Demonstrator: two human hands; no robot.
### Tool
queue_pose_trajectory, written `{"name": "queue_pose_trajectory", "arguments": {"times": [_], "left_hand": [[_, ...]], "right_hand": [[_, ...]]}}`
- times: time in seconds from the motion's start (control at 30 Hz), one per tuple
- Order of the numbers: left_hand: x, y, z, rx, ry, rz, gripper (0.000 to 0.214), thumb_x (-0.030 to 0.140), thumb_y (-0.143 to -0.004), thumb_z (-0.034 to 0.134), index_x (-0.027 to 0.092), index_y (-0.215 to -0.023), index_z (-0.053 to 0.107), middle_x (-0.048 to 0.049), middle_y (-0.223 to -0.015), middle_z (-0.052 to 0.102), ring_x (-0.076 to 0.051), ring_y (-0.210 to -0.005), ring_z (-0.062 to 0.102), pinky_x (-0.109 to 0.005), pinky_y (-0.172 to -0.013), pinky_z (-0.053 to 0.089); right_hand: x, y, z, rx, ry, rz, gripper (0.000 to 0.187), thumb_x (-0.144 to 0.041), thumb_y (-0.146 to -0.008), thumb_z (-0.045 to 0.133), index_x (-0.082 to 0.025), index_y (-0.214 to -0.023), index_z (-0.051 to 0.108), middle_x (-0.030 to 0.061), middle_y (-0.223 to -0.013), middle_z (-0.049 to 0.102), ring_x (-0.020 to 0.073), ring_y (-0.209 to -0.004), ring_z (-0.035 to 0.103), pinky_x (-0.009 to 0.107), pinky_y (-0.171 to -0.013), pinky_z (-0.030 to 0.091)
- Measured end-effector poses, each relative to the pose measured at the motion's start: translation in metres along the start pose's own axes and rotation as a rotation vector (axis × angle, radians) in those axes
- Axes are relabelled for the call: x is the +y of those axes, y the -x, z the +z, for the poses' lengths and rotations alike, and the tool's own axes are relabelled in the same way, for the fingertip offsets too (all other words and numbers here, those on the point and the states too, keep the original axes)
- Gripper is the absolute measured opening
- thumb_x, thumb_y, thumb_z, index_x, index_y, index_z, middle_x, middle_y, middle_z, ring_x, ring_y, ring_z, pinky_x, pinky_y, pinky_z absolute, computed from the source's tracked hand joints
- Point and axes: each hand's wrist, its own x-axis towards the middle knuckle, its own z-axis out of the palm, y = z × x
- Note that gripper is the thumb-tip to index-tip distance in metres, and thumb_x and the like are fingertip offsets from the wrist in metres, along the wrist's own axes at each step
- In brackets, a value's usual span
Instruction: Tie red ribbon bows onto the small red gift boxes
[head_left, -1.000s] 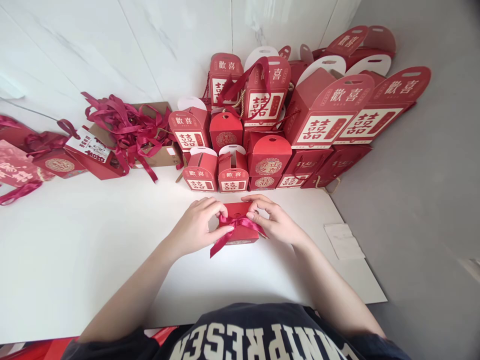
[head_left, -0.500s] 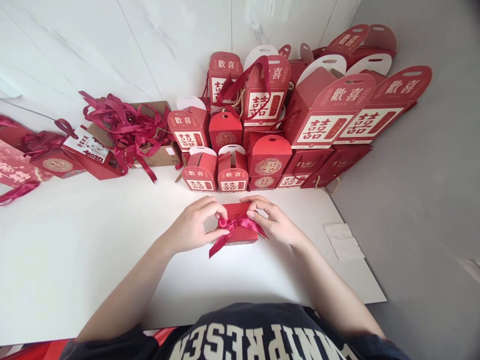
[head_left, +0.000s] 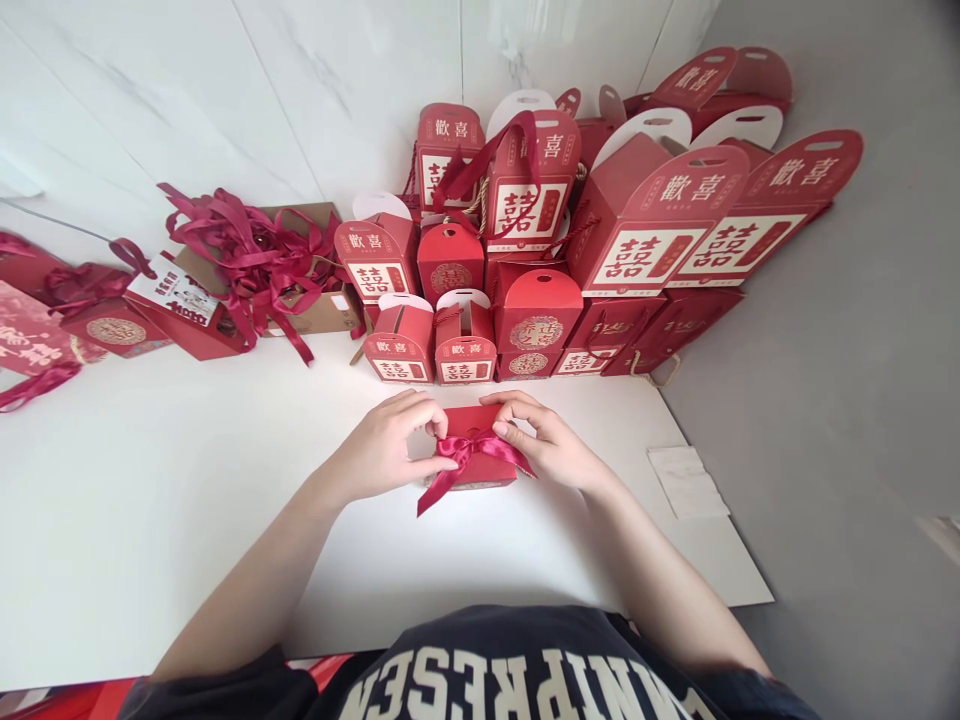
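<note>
A small red gift box (head_left: pixel 487 474) stands on the white table in front of me, with a shiny dark-pink ribbon (head_left: pixel 440 488) tied in a bow across its top. My left hand (head_left: pixel 391 447) is at the bow's left side, thumb and fingers closed on the ribbon's loop. On the other side, my right hand (head_left: pixel 546 440) has its thumb and index finger pinching the right part of the bow. Its other fingers reach behind the box's far edge. One ribbon tail hangs down over the front left of the box.
Red gift boxes (head_left: pixel 637 255) with white labels are stacked along the wall. Left of them, an open cardboard box (head_left: pixel 322 312) overflows with loose ribbons (head_left: pixel 259 250). More red boxes (head_left: pixel 112 325) lie at far left. A folded white paper (head_left: pixel 688 482) rests near the table's right edge.
</note>
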Motion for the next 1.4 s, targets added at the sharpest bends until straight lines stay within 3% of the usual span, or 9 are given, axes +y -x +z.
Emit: {"name": "queue_pose_trajectory", "arguments": {"times": [0.23, 0.5, 1.0, 1.2, 1.4], "left_hand": [[0.003, -0.002, -0.002, -0.016, -0.078, 0.027, 0.024, 0.039, -0.081, 0.071, 0.021, -0.082, 0.055, 0.0002, -0.084, 0.060, -0.017, -0.080, 0.054, -0.029, -0.072, 0.041], [0.004, -0.004, -0.003, -0.055, -0.056, -0.034, 0.025, 0.040, -0.078, 0.072, 0.021, -0.081, 0.055, 0.0011, -0.084, 0.060, -0.017, -0.080, 0.056, -0.028, -0.070, 0.041], [-0.004, -0.011, -0.002, -0.145, 0.174, -0.096, 0.025, 0.044, -0.078, 0.072, 0.021, -0.077, 0.062, 0.0008, -0.083, 0.060, -0.016, -0.076, 0.057, -0.027, -0.069, 0.044], [0.000, -0.013, -0.004, -0.213, 0.205, -0.067, 0.026, 0.045, -0.083, 0.068, 0.021, -0.073, 0.067, 0.0001, -0.080, 0.056, -0.014, -0.074, 0.056, -0.026, -0.067, 0.044], [-0.004, -0.017, 0.003, -0.192, 0.314, -0.070, 0.032, 0.040, -0.092, 0.055, 0.018, -0.071, 0.065, -0.0006, -0.078, 0.053, -0.012, -0.068, 0.053, -0.025, -0.063, 0.043]], "right_hand": [[0.000, 0.000, 0.000, 0.001, -0.005, -0.001, 0.028, -0.042, -0.098, 0.052, -0.022, -0.080, 0.061, 0.0060, -0.129, 0.058, 0.0227, -0.124, 0.053, 0.039, -0.106, 0.037], [0.000, 0.001, 0.000, 0.005, -0.004, 0.002, 0.029, -0.044, -0.097, 0.052, -0.022, -0.080, 0.061, 0.0064, -0.127, 0.059, 0.0229, -0.124, 0.054, 0.038, -0.106, 0.038], [-0.001, 0.001, 0.002, 0.013, -0.064, -0.001, 0.033, -0.044, -0.097, 0.053, -0.021, -0.075, 0.062, 0.0060, -0.132, 0.057, 0.0227, -0.126, 0.052, 0.038, -0.107, 0.037], [0.000, 0.000, 0.002, -0.003, -0.039, -0.015, 0.031, -0.043, -0.096, 0.055, -0.021, -0.075, 0.062, 0.0062, -0.133, 0.056, 0.0230, -0.123, 0.054, 0.040, -0.109, 0.035], [0.002, 0.000, 0.002, -0.009, -0.037, -0.024, 0.038, -0.042, -0.098, 0.052, -0.020, -0.069, 0.062, 0.0075, -0.127, 0.059, 0.0227, -0.126, 0.052, 0.037, -0.107, 0.038]]}}
